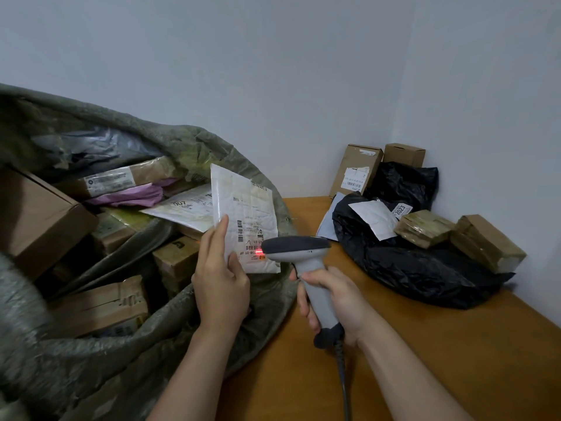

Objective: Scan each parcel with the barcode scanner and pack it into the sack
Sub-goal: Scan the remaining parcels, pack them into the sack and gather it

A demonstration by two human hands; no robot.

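White envelope [244, 208] pinched in left grip [220, 284], scanner [299, 250] clenched in right grip [337, 302], mid-scan. Next, probably into the sack [76, 360].

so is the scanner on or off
On: a red glow shows on the envelope, right in front of the scanner.

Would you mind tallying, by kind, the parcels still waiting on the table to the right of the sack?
Cardboard boxes: 2
Tape-wrapped brown parcels: 2
Black plastic bags: 2
Pale flat mailer: 1
Total: 7, not counting the white mailer held in the left hand.
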